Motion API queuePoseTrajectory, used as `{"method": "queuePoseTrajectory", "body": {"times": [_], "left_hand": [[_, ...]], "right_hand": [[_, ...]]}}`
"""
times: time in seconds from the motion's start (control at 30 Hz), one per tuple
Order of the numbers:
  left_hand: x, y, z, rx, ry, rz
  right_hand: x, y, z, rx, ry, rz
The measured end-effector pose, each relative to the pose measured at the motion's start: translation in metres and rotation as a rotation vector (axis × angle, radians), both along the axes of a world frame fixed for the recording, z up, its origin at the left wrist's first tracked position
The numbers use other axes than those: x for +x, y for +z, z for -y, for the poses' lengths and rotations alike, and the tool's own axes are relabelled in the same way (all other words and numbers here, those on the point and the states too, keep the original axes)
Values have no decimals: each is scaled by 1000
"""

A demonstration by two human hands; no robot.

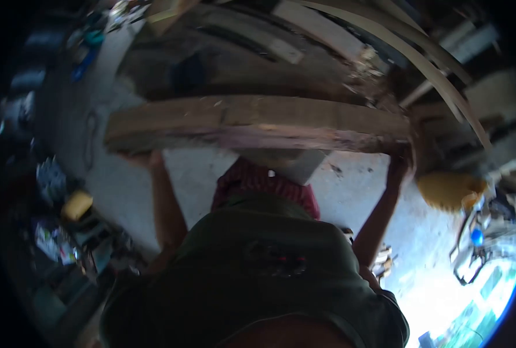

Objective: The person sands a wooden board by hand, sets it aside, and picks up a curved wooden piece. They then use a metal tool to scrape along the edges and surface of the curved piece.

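Note:
I hold a long, thick wooden plank (252, 124) crosswise in front of me, above a concrete floor (124, 185). My left hand (141, 156) grips the underside of its left end. At the plank's right end, my right hand (398, 165) clasps the lower edge. Both arms reach forward from my green shirt (258, 261). A red checked cloth (258, 182) shows below the plank. A grey block (293, 162) lies under the plank's middle; whether the plank rests on it cannot be told.
Long curved wooden strips (420, 52) and boards (287, 37) lie beyond the plank, with wood shavings (365, 61). A yellow sack (449, 188) sits at right, a yellow container (76, 204) and clutter at left. Small wood pieces (384, 259) lie by my right arm.

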State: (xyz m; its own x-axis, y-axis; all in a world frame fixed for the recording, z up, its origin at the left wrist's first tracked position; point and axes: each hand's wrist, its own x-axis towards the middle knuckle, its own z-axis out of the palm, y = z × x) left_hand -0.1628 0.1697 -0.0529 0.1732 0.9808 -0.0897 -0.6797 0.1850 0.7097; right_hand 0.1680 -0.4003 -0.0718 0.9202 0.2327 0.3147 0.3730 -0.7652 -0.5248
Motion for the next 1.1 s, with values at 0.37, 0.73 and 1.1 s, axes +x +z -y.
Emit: {"method": "queuePoseTrajectory", "body": {"times": [0.37, 0.73, 1.1], "left_hand": [[33, -44, 13, -202, -165, 157], [39, -16, 81, -385, -104, -560], [46, -37, 122, -312, -371, -534]], "right_hand": [[57, -18, 41, 919, -33, -786], [68, 3, -51, -259, 103, 132], [39, -10, -109, -358, -31, 349]]}}
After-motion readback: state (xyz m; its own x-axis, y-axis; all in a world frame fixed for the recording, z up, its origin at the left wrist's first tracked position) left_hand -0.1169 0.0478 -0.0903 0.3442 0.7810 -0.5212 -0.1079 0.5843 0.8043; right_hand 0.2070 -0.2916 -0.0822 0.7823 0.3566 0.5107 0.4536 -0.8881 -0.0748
